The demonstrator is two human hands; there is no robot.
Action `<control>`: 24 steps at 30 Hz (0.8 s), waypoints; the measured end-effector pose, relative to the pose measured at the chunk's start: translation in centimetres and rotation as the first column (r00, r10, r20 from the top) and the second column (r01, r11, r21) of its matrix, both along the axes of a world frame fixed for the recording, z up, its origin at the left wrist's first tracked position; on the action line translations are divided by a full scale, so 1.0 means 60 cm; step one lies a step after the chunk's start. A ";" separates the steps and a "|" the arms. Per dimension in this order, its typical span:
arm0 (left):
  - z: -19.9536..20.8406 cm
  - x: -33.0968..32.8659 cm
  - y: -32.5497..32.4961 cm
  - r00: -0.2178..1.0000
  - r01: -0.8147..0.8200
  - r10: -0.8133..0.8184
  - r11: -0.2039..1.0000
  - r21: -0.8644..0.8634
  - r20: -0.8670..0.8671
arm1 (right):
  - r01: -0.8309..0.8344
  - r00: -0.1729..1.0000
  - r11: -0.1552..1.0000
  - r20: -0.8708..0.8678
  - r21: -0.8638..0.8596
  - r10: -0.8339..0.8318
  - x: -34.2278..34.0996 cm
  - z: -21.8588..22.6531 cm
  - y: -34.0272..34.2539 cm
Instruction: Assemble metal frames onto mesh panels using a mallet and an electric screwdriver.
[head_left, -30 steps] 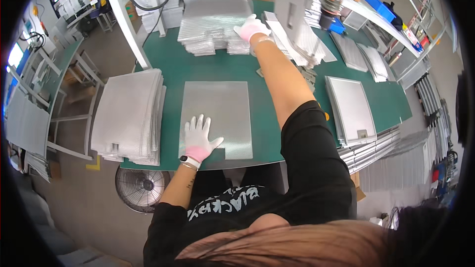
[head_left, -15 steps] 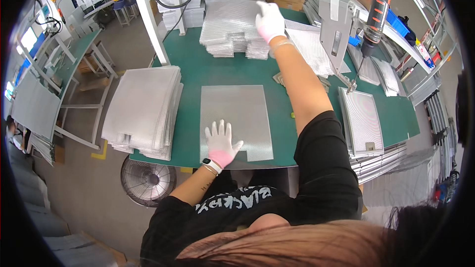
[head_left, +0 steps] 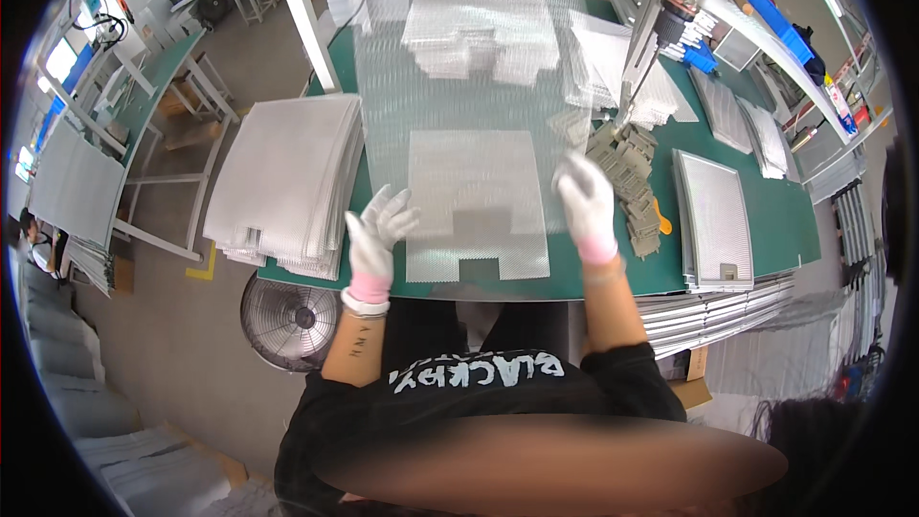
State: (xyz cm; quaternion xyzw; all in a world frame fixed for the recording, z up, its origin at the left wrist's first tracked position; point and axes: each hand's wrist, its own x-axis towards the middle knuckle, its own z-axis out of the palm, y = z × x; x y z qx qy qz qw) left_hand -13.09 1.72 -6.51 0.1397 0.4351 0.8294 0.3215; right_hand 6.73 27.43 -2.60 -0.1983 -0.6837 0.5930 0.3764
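A thin see-through metal mesh sheet (head_left: 388, 124), smeared by motion, hangs tilted over the green table. My right hand (head_left: 585, 211), in a white glove with a pink cuff, is closed on its right edge. On the left, my gloved left hand (head_left: 380, 235) has its fingers spread beside the sheet's lower left corner; whether it touches the sheet I cannot tell. Below lies another mesh sheet (head_left: 522, 261), flat near the front edge, with a notch cut in its near side. The raised sheet covers part of it.
Mesh sheets are stacked at the left (head_left: 282, 172) and at the back (head_left: 479, 14). Right of my right hand lie several grey plastic pieces (head_left: 632, 182) and an orange item (head_left: 662, 216). A power screwdriver (head_left: 680, 14) hangs above framed mesh panels (head_left: 713, 220). A floor fan (head_left: 297, 318) stands below.
My right hand has come back from the rear stack toward me, bringing a mesh sheet. My left hand has lifted off the flat sheet and moved left. The grey pieces now show.
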 end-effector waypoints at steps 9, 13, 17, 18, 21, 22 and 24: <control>-0.073 0.053 -0.013 0.556 -0.471 -0.386 0.584 -0.661 -0.736 | 0.084 0.906 0.966 0.385 0.246 -0.177 0.050 -0.134 -0.066; -0.064 0.057 -0.004 0.634 -0.432 -0.438 0.483 -0.762 -0.637 | 0.091 0.859 0.960 0.467 0.263 -0.209 0.045 -0.139 -0.071; -0.106 0.050 -0.006 0.493 -0.566 -0.420 0.510 -0.647 -0.762 | 0.045 0.802 0.929 0.541 0.368 -0.253 0.043 -0.155 -0.071; -0.116 0.050 -0.010 0.493 -0.567 -0.421 0.509 -0.648 -0.762 | 0.021 0.803 0.864 0.506 0.504 -0.314 0.044 -0.167 -0.071; -0.099 0.057 -0.003 0.505 -0.554 -0.438 0.496 -0.668 -0.744 | 0.034 0.818 0.867 0.485 0.497 -0.309 0.048 -0.176 -0.072; -0.099 0.055 -0.003 0.494 -0.560 -0.447 0.493 -0.666 -0.746 | 0.036 0.818 0.867 0.483 0.498 -0.311 0.048 -0.176 -0.072; -0.097 0.052 -0.004 0.482 -0.565 -0.455 0.492 -0.663 -0.749 | 0.017 0.813 0.860 0.494 0.510 -0.309 0.048 -0.175 -0.072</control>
